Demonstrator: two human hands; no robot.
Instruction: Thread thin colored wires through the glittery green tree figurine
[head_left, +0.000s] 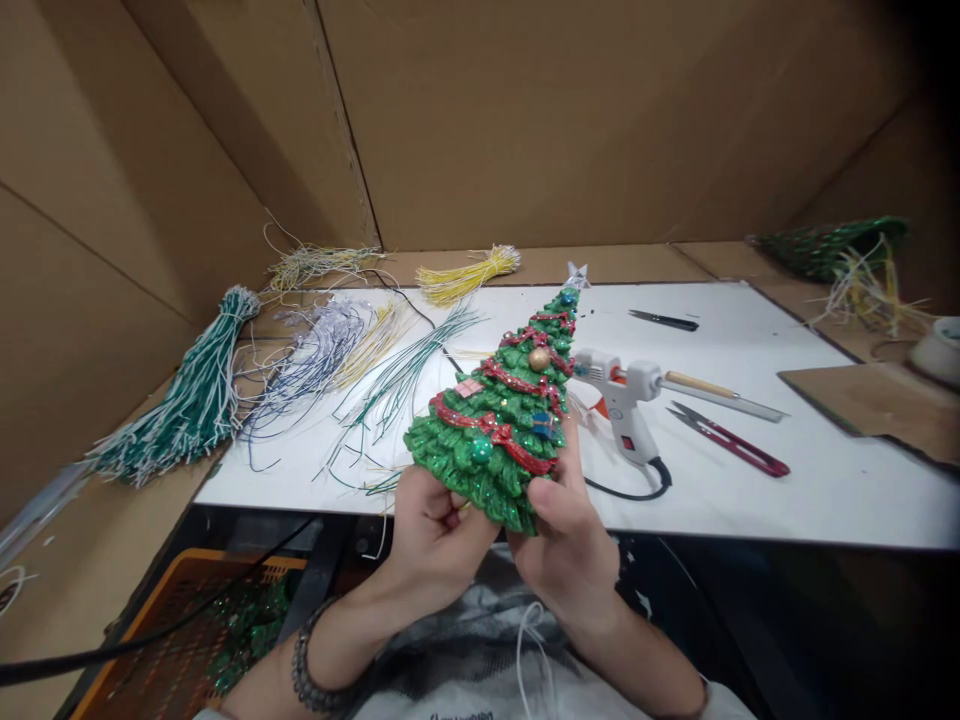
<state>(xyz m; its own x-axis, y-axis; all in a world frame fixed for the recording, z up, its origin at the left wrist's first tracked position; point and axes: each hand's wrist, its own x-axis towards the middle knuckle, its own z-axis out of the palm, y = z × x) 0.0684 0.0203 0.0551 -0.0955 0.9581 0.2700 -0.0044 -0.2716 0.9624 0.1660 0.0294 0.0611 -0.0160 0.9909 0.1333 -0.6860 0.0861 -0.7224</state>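
Observation:
A decorated green Christmas tree figure [510, 420] with red garlands, small baubles and a clear star [577, 275] on top is held tilted above the table's front edge. My right hand [566, 535] grips its lower right side, thumb on the front. At the bottom left rim, my left hand [442, 535] is closed with its fingers curled against the hollow-looking underside. A bit of yellow shows by those fingertips, but what they pinch is hidden. Just right of the tree lies a white glue gun [622, 400], partly behind it.
Red thread snips [731, 440], black snips [664, 320] and a wooden-handled tool [701, 388] lie right on the white board [780, 510]. Green-white wires [187, 390], blue wires [311, 350] and yellow wires [469, 273] spread left and back. An orange basket [154, 610] stands below left; cardboard walls [600, 120] enclose the table.

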